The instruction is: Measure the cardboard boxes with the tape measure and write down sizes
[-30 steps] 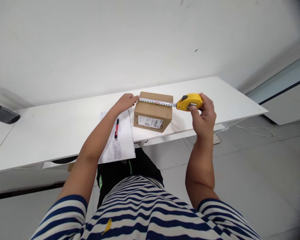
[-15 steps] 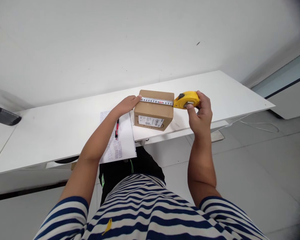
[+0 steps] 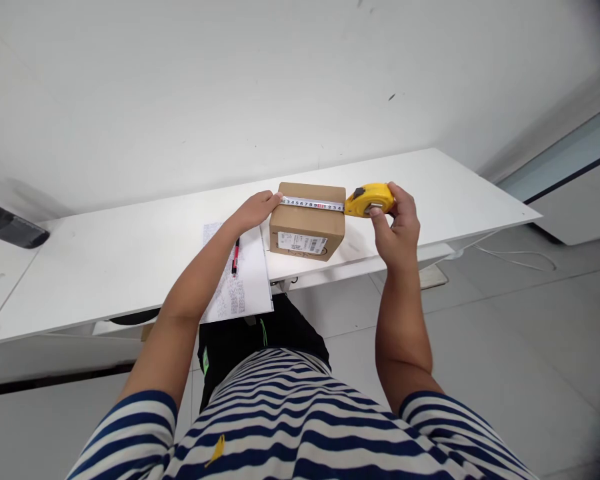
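Note:
A small brown cardboard box (image 3: 307, 225) with a white barcode label on its near side sits on the white table (image 3: 105, 267). A white tape blade (image 3: 313, 203) lies stretched across the box's top. My left hand (image 3: 255, 208) pinches the blade's end at the box's left top edge. My right hand (image 3: 397, 230) grips the yellow tape measure case (image 3: 369, 200) just off the box's right edge.
A printed sheet of paper (image 3: 240, 283) lies left of the box, hanging slightly over the table's near edge, with a red and black pen (image 3: 235, 257) on it. A dark object (image 3: 10, 230) rests at the far left. A cable (image 3: 515, 253) trails on the floor at right.
My right hand has brought the yellow case leftwards, closer to the box's right edge, so less blade shows. My left hand stays at the box's left edge.

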{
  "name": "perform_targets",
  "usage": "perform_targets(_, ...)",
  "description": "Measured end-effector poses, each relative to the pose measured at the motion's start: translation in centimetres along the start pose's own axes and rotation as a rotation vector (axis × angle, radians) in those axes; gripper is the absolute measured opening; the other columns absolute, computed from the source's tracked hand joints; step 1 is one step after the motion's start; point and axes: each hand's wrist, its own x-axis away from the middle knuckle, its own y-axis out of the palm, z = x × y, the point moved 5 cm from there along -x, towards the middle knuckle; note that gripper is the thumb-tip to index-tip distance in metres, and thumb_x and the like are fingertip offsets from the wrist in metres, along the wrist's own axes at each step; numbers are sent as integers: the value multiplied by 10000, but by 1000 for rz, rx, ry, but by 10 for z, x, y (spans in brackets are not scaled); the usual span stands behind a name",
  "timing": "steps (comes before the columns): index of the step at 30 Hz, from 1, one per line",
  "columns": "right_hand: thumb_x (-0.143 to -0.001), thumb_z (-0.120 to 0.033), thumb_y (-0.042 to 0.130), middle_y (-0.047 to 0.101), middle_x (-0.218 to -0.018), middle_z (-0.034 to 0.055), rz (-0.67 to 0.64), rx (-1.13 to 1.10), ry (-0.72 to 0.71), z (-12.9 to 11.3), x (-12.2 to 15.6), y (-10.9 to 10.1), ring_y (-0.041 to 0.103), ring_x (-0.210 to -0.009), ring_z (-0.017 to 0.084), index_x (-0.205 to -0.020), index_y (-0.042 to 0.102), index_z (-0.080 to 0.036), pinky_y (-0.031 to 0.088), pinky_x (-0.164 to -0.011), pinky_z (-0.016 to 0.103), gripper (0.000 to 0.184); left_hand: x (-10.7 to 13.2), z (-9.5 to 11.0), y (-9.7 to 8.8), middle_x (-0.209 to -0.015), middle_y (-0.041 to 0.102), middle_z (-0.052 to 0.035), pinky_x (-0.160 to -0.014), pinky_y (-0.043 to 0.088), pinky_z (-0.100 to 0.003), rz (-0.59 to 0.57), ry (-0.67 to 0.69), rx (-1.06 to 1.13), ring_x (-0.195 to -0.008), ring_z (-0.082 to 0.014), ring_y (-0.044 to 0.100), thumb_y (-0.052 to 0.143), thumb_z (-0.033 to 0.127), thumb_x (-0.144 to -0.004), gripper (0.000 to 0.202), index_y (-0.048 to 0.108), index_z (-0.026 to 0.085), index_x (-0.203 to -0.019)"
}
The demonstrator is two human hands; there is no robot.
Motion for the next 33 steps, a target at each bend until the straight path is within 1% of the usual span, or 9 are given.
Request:
perform_targets(5, -926, -687, 692, 692, -1384, 113, 68, 42, -61, -25, 1, -10, 711, -1244, 306, -1425, 657, -300, 644, -1005, 553, 632, 4, 13, -16, -783, 567, -28, -719, 430, -316, 37, -26, 66, -704, -146, 503, 552, 500, -1043, 416, 509, 215, -743)
perform_targets(9, -890, -531, 818, 701, -1233, 92, 179, 134, -277, -85, 23, -14, 703, -1124, 288, -1378, 661, -293, 657, -893, 493, 565, -16, 38, -38, -829, 640, -44, -766, 465, -306, 92, -28, 166, -731, -130, 567, 587, 428, -1043, 340, 579, 200, -791)
perform_targets(12, -866, -397, 866, 649, -1181, 78, 252, 181, -417, -136, 49, 8, 674, -1062, 271, -1388, 626, -322, 648, -847, 470, 580, -45, 60, -36, -893, 671, -70, -829, 503, -343, 65, -47, 197, -808, -158, 630, 573, 432, -1058, 330, 596, 197, -827)
perform_targets(16, -907, -230, 790, 575, -1163, 77, 312, 212, -353, -177, 73, 56, 650, -1012, 255, -1424, 590, -442, 628, -756, 419, 594, -81, 76, -7, -946, 683, -120, -951, 511, -431, 57, -36, 33, -987, -257, 674, 528, 447, -1079, 362, 567, 195, -822)
perform_targets(19, -903, -155, 744, 561, -1188, 73, 335, 195, -250, -185, 80, 81, 644, -997, 253, -1452, 578, -521, 594, -730, 412, 680, -93, 73, 14, -1030, 710, -163, -1063, 472, -487, 104, -18, -220, -1194, -354, 642, 550, 462, -1054, 341, 541, 210, -823)
perform_targets(21, -896, -144, 742, 562, -1214, 69, 329, 181, -188, -183, 82, 91, 641, -1011, 255, -1455, 585, -554, 573, -782, 435, 711, -94, 68, 24, -1069, 725, -175, -1082, 462, -507, 80, -26, -354, -1257, -381, 614, 538, 478, -1044, 341, 537, 221, -819)
perform_targets(24, -891, -155, 754, 566, -1242, 70, 335, 167, -131, -177, 83, 98, 631, -1041, 264, -1443, 604, -570, 547, -827, 448, 707, -89, 62, 30, -1033, 735, -156, -1009, 483, -472, 28, -26, -433, -1114, -339, 649, 492, 512, -1053, 382, 529, 229, -798)
perform_targets(27, -889, -164, 759, 564, -1232, 78, 378, 197, -92, -169, 83, 104, 620, -1058, 273, -1403, 640, -540, 540, -821, 444, 648, -82, 63, 30, -988, 730, -115, -922, 476, -426, 47, -3, -413, -954, -278, 636, 502, 508, -1054, 367, 526, 235, -810)
perform_targets(33, -894, -189, 774, 536, -1216, 78, 442, 152, -86, -156, 80, 113, 598, -1016, 251, -1328, 686, -472, 521, -792, 419, 526, -73, 68, 32, -922, 690, -59, -792, 412, -366, 56, 71, -320, -821, -205, 551, 532, 424, -1052, 332, 477, 233, -787)
